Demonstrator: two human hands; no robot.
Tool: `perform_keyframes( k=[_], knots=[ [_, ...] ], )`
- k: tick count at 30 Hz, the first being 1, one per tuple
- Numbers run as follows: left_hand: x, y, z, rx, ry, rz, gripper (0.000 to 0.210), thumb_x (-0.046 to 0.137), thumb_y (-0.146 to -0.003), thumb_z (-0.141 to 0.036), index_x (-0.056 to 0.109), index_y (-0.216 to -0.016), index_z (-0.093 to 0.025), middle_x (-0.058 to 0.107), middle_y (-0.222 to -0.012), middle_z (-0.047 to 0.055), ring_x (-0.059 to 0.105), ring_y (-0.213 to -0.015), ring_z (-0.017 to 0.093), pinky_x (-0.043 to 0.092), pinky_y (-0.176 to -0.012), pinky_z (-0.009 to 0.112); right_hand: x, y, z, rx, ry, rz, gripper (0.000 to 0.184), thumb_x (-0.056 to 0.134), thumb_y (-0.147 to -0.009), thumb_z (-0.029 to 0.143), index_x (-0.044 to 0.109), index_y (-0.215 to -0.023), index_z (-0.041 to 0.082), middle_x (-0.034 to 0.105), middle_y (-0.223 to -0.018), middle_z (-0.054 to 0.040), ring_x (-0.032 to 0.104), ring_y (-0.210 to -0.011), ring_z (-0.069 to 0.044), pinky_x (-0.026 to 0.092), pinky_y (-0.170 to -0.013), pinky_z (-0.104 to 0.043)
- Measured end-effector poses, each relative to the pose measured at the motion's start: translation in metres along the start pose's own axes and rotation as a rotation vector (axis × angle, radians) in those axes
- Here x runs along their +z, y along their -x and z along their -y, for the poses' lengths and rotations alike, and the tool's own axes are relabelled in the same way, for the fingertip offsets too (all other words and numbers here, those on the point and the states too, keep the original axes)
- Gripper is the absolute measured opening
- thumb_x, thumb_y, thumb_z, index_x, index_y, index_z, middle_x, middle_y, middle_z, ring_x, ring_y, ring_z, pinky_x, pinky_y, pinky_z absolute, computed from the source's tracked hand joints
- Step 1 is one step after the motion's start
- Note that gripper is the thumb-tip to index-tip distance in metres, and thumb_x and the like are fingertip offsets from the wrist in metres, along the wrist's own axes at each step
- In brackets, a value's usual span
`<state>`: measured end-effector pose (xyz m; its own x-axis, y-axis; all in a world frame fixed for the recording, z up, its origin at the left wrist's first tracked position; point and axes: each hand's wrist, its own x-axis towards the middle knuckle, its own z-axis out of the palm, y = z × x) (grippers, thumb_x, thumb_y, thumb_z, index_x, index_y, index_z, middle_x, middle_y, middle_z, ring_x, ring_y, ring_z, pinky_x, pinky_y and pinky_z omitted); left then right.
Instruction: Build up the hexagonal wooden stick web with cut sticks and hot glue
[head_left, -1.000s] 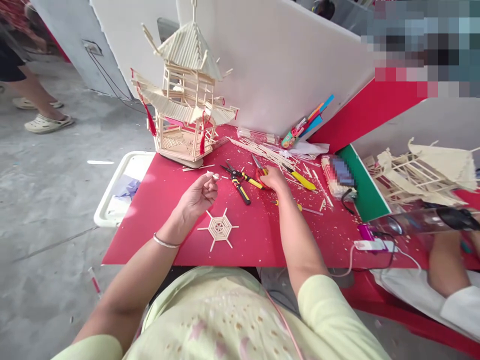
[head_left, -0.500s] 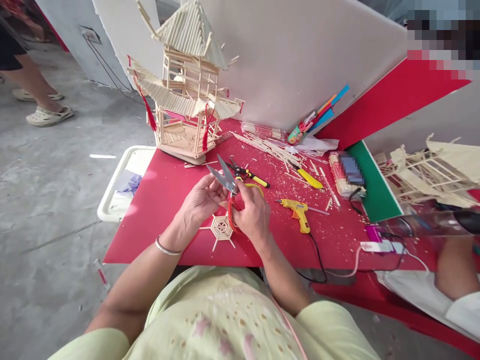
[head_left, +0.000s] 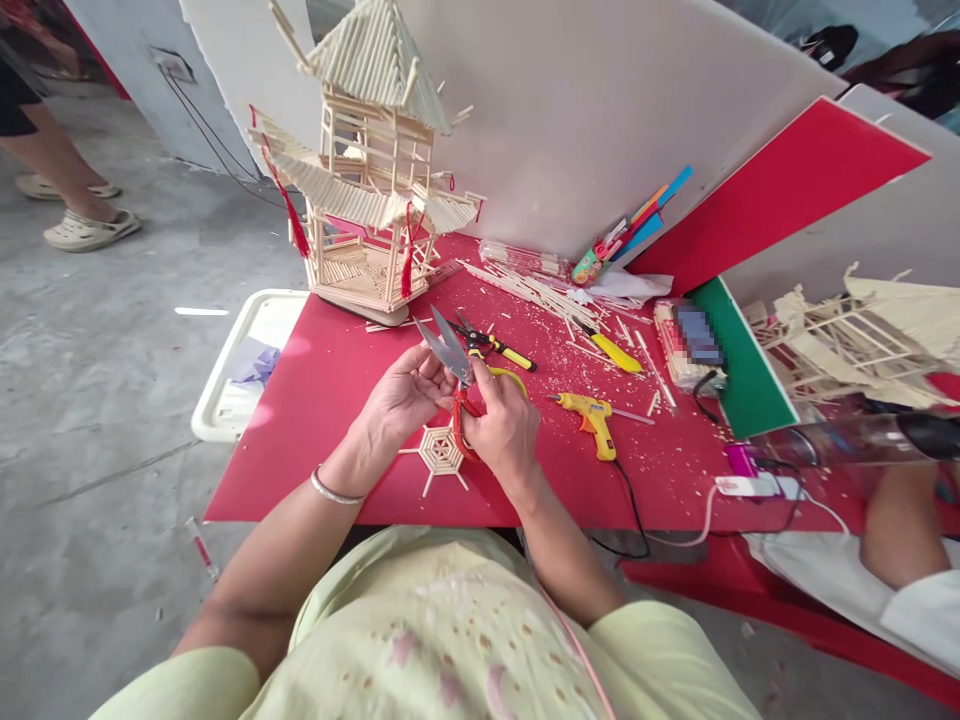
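Note:
My right hand (head_left: pixel 501 425) is wrapped round the red and yellow handles of a pair of scissors (head_left: pixel 451 350). Their blades are parted slightly and point away, up and to the left. Close beside the blades is my left hand (head_left: pixel 409 395), palm turned up and fingertips pinched together; whatever they hold is too small to make out. Below both hands a small web-shaped hexagon of wooden sticks (head_left: pixel 440 452) lies flat on the red table (head_left: pixel 300 470). Just beyond the scissors lie black and yellow pliers (head_left: pixel 499 345).
A stick-built pagoda model (head_left: pixel 367 200) with red tassels stands back left. To the right are a yellow glue gun (head_left: pixel 591 418), a yellow-handled knife (head_left: pixel 616 352), loose sticks (head_left: pixel 525 292), a pen holder (head_left: pixel 589 265) and a power strip (head_left: pixel 757 487). Another person's arm (head_left: pixel 900 525) shows far right.
The scissor blades have come a little closer together. Both hands stay nearly in place, and the whole view has shifted slightly.

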<state>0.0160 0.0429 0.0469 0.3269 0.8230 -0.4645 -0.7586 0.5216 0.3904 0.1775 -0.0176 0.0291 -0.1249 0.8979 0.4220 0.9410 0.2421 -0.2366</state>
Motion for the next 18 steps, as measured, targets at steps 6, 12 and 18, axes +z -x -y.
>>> perform_keyframes(
  k=[6, 12, 18],
  knots=[
    [-0.001, -0.001, -0.001, -0.051, 0.118, -0.041, 0.009, 0.072, -0.087, -0.015, 0.071, -0.078, -0.017, 0.073, -0.068, 0.000, 0.069, -0.062, 0.013, 0.060, -0.070, 0.026, 0.007, 0.003, -0.004, 0.013, -0.014, 0.003, 0.064, 0.060, -0.100, 0.054, 0.051, -0.156, 0.024, 0.072, -0.105, -0.0143, 0.068, -0.097, -0.029, 0.052, -0.077, -0.035],
    [0.002, 0.000, 0.000, 0.020, 0.133, -0.060, 0.005, 0.073, -0.086, -0.012, 0.072, -0.082, -0.016, 0.076, -0.076, 0.002, 0.075, -0.078, 0.013, 0.059, -0.073, 0.022, 0.008, 0.000, -0.007, 0.121, -0.225, 0.037, 0.059, 0.056, -0.102, 0.055, 0.058, -0.149, 0.020, 0.078, -0.101, -0.0105, 0.072, -0.090, -0.024, 0.053, -0.076, -0.031],
    [-0.012, -0.005, 0.009, 0.437, -0.296, 0.045, 0.026, 0.093, -0.069, -0.027, 0.077, -0.088, -0.017, 0.072, -0.076, 0.000, 0.065, -0.068, 0.009, 0.051, -0.062, 0.019, -0.014, -0.006, -0.016, 0.133, -0.225, 0.043, 0.069, 0.057, -0.097, 0.065, 0.058, -0.150, 0.020, 0.073, -0.087, -0.0065, 0.066, -0.076, -0.020, 0.046, -0.069, -0.028]
  ],
)
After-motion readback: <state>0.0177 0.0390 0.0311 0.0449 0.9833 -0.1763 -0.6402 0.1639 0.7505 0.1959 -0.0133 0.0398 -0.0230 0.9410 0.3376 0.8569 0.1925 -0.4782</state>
